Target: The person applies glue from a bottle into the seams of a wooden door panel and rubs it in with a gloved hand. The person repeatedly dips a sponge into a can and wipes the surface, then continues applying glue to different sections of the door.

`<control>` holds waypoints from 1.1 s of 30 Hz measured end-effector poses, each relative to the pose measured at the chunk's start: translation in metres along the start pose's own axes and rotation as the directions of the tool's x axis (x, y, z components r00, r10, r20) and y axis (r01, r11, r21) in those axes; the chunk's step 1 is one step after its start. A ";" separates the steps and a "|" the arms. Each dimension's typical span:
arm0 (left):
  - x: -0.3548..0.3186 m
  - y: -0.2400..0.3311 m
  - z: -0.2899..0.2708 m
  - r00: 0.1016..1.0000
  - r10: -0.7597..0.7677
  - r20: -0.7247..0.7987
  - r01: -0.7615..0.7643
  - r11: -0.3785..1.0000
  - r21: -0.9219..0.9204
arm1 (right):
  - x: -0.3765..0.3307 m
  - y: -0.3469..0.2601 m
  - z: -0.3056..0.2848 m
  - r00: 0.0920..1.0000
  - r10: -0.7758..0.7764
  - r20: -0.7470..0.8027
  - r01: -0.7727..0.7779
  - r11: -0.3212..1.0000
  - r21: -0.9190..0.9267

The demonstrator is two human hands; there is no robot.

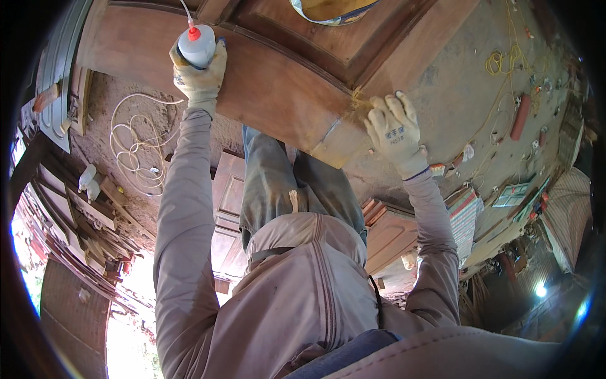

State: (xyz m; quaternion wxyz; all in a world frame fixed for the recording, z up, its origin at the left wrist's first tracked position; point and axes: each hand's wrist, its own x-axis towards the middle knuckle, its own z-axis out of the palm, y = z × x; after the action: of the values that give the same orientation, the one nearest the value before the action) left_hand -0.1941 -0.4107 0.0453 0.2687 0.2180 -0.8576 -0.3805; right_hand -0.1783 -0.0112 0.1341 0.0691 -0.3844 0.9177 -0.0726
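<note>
A large brown wooden door panel with recessed sections lies in front of me, its near corner pointing toward my legs. My left hand, in a pale work glove, is wrapped round a white squeeze bottle with a red cap and a thin clear nozzle, held above the panel's left part. My right hand, also gloved, hovers beside the panel's right edge with its fingers loosely bent and apart, and I see nothing in it. Near its fingertips, a yellowish dusty patch marks the panel's joint.
A round tub with brown contents rests on the panel at the top. A coiled pale hose lies on the floor at left, near stacked wood scraps. At right are a yellow cord and a red cylinder.
</note>
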 end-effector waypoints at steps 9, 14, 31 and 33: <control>-0.002 0.005 0.000 1.000 -0.025 0.011 0.025 1.000 -0.010 | 0.001 -0.028 0.012 0.997 0.080 0.002 -0.076 0.945 0.317; -0.002 0.005 -0.002 1.000 -0.020 0.020 0.022 0.998 -0.059 | 0.006 -0.027 -0.001 0.969 0.239 -0.066 -0.214 0.940 0.267; -0.002 0.007 0.000 1.000 -0.003 0.009 0.004 1.000 -0.014 | 0.011 -0.022 -0.007 0.984 0.180 0.013 -0.176 0.942 0.286; -0.001 0.011 -0.001 1.000 -0.022 0.017 0.022 1.000 0.018 | 0.014 -0.015 -0.008 0.974 0.228 -0.008 -0.221 0.951 0.215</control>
State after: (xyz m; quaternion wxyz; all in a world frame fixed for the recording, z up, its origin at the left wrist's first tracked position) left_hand -0.1947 -0.4041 0.0545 0.2551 0.2267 -0.8608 -0.3777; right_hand -0.1785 -0.0308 0.1435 0.1025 -0.2666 0.9434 -0.1685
